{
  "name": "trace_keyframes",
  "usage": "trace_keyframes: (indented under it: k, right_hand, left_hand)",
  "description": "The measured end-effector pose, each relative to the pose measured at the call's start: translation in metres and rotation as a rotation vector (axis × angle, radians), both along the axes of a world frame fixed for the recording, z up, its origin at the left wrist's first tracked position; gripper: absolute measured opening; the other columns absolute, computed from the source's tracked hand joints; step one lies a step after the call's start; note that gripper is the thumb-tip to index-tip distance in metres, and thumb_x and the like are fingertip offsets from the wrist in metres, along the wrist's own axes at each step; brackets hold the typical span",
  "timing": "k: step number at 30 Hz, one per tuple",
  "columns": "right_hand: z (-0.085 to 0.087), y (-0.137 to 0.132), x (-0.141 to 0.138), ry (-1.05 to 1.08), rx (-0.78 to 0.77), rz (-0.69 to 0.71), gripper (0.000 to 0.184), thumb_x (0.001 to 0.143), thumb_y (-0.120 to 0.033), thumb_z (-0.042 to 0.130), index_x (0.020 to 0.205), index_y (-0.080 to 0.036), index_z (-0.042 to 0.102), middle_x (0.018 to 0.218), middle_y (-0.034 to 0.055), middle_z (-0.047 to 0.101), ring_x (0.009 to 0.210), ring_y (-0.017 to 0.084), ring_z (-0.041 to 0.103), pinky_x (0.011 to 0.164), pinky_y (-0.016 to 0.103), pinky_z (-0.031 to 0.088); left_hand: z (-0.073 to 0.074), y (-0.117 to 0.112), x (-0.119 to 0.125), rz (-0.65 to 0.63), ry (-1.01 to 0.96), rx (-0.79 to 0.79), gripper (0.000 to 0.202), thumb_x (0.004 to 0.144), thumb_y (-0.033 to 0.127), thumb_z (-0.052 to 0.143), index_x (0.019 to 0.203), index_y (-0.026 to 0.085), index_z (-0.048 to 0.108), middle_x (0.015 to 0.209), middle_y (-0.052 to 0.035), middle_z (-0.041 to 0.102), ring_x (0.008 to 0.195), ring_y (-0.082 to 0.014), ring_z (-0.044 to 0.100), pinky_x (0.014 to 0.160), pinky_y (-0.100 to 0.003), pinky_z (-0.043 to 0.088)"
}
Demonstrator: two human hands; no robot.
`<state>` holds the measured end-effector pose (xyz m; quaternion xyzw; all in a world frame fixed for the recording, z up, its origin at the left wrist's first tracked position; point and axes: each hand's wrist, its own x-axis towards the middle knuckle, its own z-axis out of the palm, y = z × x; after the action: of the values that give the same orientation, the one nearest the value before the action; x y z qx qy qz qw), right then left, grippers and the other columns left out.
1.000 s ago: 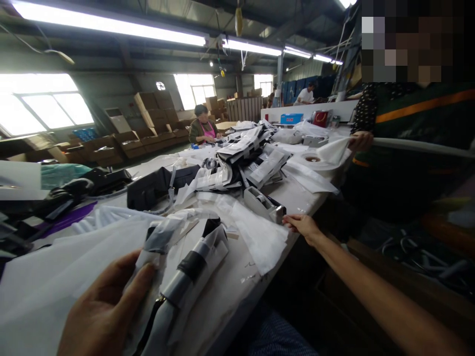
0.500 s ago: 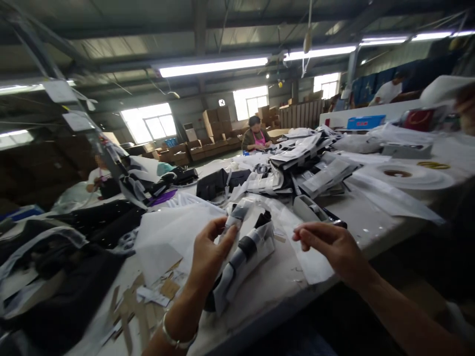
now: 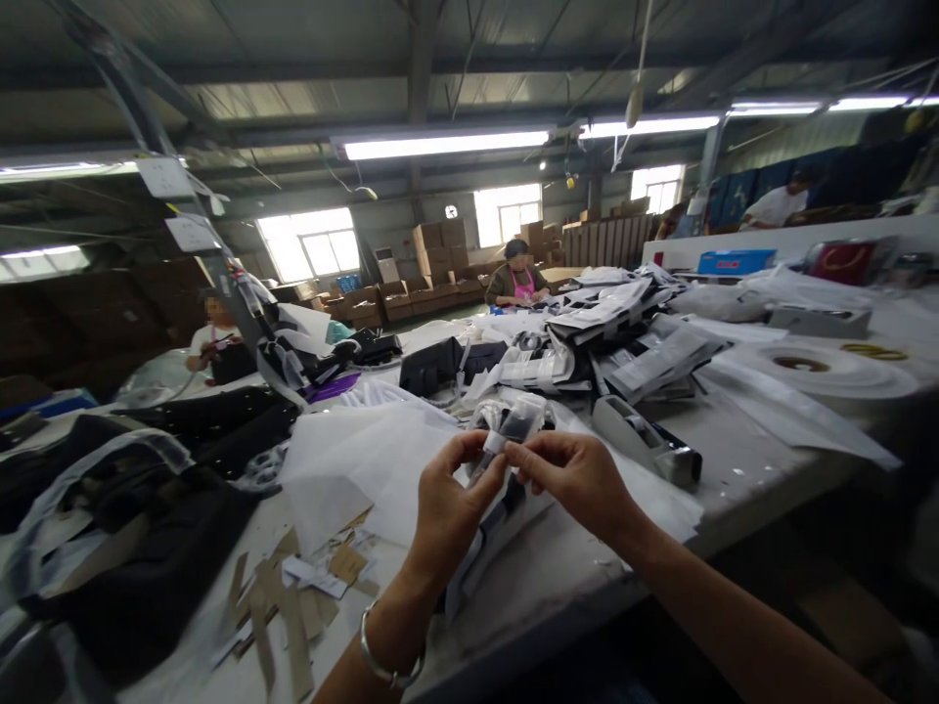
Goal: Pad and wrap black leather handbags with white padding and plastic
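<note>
My left hand (image 3: 449, 504) and my right hand (image 3: 579, 479) meet above the near edge of the table (image 3: 740, 469), both pinching the top of a clear plastic bag (image 3: 514, 422) with a dark folded item inside. The lower part of the bag hangs between my hands down to the table. A silver bracelet (image 3: 381, 665) sits on my left wrist. A metal tape dispenser (image 3: 646, 440) lies just to the right of my right hand. White tissue sheets (image 3: 367, 460) spread under and left of my hands.
Piles of bagged dark items (image 3: 608, 332) cover the middle of the table. Rolls of white tape (image 3: 807, 367) lie at the right. Dark garments (image 3: 147, 528) and cardboard scraps (image 3: 293, 596) lie at the left. A seated person (image 3: 517, 274) works at the far end, another person (image 3: 212, 337) at the left.
My right hand came in from the table's right edge to the bag and pinched its top beside my left hand. The camera swung left and the bag was lifted higher.
</note>
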<state>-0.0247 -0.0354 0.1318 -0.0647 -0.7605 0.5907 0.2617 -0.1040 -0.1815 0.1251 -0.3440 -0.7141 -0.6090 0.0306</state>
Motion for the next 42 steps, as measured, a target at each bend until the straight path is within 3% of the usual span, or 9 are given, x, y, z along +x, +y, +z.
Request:
trace_keyframes:
  k: [5,14,22,27,31,33,36,39,42]
  right_hand:
    - [-0.001,0.003,0.002,-0.041,0.015,-0.027,0.033,0.075,-0.048,0.077,0.061,-0.019,0.070,0.057,0.0009,0.067,0.049,0.012,0.057,0.049,0.023,0.042]
    - [-0.015,0.014,-0.013,-0.112,-0.215,0.045,0.043,0.061,-0.056,0.084,0.054,-0.017,0.066,0.048,0.0001,0.061,0.041,0.010,0.049,0.041,0.023,0.037]
    - [-0.025,0.011,-0.032,0.052,-0.384,0.280,0.041,0.062,-0.054,0.084,0.064,-0.016,0.069,0.052,-0.0021,0.060,0.047,0.009,0.049,0.048,0.023,0.041]
    - [-0.031,0.015,-0.035,0.030,-0.330,0.251,0.042,0.067,-0.058,0.079,0.066,-0.017,0.069,0.055,-0.0016,0.062,0.047,0.009,0.050,0.047,0.022,0.039]
    - [-0.038,0.019,-0.029,-0.031,-0.280,0.088,0.043,0.068,-0.059,0.078,0.064,-0.018,0.068,0.053,-0.0011,0.062,0.045,0.010,0.050,0.045,0.022,0.039]
    - [-0.040,0.017,-0.021,0.017,-0.283,0.007,0.041,0.072,-0.059,0.075,0.073,-0.018,0.072,0.056,-0.0001,0.064,0.049,0.012,0.055,0.049,0.024,0.045]
    - [-0.035,0.009,-0.008,0.107,-0.327,-0.018,0.052,0.079,-0.057,0.070,0.115,-0.018,0.070,0.076,0.0034,0.074,0.069,0.019,0.069,0.070,0.032,0.056]
    - [-0.024,-0.001,0.002,0.126,-0.293,0.021,0.076,0.085,-0.053,0.067,0.149,-0.020,0.041,0.095,0.0050,0.077,0.091,0.024,0.071,0.093,0.042,0.053]
    - [-0.013,-0.008,0.004,0.118,-0.314,0.064,0.091,0.086,-0.052,0.067,0.157,-0.023,0.019,0.102,0.0046,0.076,0.100,0.024,0.069,0.100,0.043,0.049]
  left_hand:
    - [-0.001,0.000,-0.001,-0.038,-0.010,-0.004,0.026,0.083,0.037,0.072,0.102,0.019,0.070,0.095,-0.0038,0.074,0.091,-0.0201,0.067,0.086,-0.028,0.050]
    - [0.011,-0.004,0.000,-0.099,-0.182,-0.028,0.035,0.080,0.042,0.074,0.105,0.018,0.072,0.099,-0.0061,0.076,0.093,-0.0220,0.068,0.085,-0.029,0.050]
    - [0.004,-0.004,-0.004,-0.257,-0.510,0.087,0.046,0.080,0.049,0.073,0.111,0.015,0.070,0.096,-0.0092,0.075,0.082,-0.0196,0.068,0.072,-0.026,0.052]
    - [0.006,-0.002,-0.006,-0.291,-0.570,0.138,0.044,0.078,0.051,0.075,0.106,0.016,0.071,0.087,-0.0060,0.074,0.075,-0.0156,0.067,0.069,-0.022,0.050]
    - [0.007,-0.002,-0.006,-0.319,-0.599,0.167,0.041,0.081,0.047,0.073,0.109,0.018,0.070,0.091,-0.0051,0.074,0.077,-0.0151,0.068,0.071,-0.021,0.051]
    - [0.008,-0.002,-0.006,-0.312,-0.609,0.164,0.042,0.081,0.047,0.074,0.110,0.017,0.069,0.092,-0.0056,0.074,0.078,-0.0162,0.069,0.072,-0.022,0.051]
    - [0.008,-0.001,-0.007,-0.284,-0.604,0.157,0.046,0.079,0.048,0.075,0.111,0.017,0.069,0.094,-0.0069,0.074,0.080,-0.0177,0.069,0.074,-0.023,0.052]
    - [0.007,0.000,-0.008,-0.251,-0.559,0.144,0.044,0.080,0.047,0.075,0.111,0.017,0.069,0.098,-0.0077,0.074,0.085,-0.0180,0.069,0.078,-0.024,0.052]
    - [0.006,0.001,-0.006,-0.197,-0.456,0.095,0.041,0.081,0.045,0.074,0.110,0.017,0.069,0.103,-0.0078,0.074,0.090,-0.0185,0.068,0.082,-0.025,0.051]
